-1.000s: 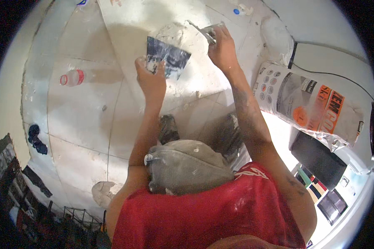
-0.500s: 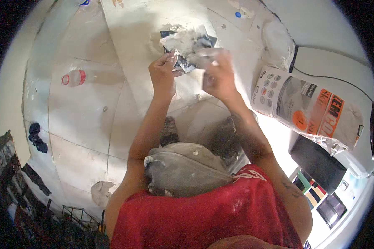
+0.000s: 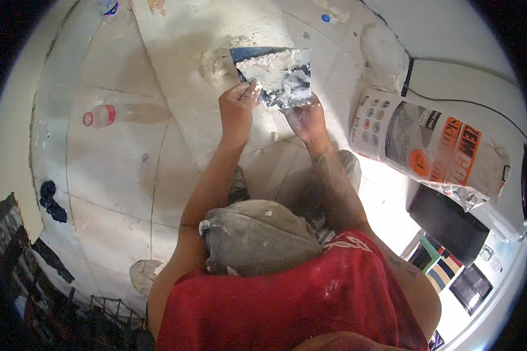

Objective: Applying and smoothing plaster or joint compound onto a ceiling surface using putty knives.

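Observation:
My left hand (image 3: 236, 111) pinches the lower left edge of a dark, flat scraper blade (image 3: 238, 55). Lumpy white paste (image 3: 275, 76) coats an overlapping blade face on top. My right hand (image 3: 303, 121) grips from below at the lower right, its fingers partly hidden by the coated blades. Behind them, a mound of pale paste (image 3: 214, 69) rests on a large cream board (image 3: 170, 35) lying on the tiles.
A clear bottle with a red band (image 3: 99, 115) lies at left on the tiled floor (image 3: 111, 169). A large printed paper bag (image 3: 392, 134) lies at right, near a black cable (image 3: 468, 100). A small blue cap (image 3: 326, 18) sits at upper right. My knees are below my hands.
My hands have come together from apart. The right hand moved down and left to under the blades, and the dark blade's face is now covered with white paste.

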The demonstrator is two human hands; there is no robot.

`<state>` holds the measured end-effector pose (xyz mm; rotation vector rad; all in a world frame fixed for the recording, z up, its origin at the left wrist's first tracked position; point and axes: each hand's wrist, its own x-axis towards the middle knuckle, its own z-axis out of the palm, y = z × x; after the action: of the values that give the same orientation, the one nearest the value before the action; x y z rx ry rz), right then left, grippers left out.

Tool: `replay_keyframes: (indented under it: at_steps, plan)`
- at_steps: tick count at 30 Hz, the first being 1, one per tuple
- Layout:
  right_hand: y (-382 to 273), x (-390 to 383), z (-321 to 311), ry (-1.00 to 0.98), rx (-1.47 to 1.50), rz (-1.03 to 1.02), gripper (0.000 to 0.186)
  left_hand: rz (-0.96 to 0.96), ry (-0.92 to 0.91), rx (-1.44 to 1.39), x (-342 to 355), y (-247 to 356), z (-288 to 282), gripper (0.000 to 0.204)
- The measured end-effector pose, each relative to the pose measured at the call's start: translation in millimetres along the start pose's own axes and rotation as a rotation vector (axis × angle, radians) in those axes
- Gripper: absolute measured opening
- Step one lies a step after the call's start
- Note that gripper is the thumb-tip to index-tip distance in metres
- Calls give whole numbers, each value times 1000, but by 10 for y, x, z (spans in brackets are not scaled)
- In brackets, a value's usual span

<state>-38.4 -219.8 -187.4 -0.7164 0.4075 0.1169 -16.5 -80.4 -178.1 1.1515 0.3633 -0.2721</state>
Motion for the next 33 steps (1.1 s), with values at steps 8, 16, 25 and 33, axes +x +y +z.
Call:
replay_keyframes:
  at_steps: [8, 16, 25, 33]
  plan:
    - [-840, 346, -576, 100, 255, -300, 20, 178, 10, 323, 50, 73, -363, 13]
    - [-940, 129, -114, 125, -423, -160, 29, 13, 17, 141, 182, 82, -515, 27]
    - [317, -214, 717, -99, -1813, -486, 47, 250, 135, 407, 159, -119, -281, 13]
    - [356, 136, 673, -146, -1732, -617, 32, 303, 195, 612, 151, -10, -265, 18]
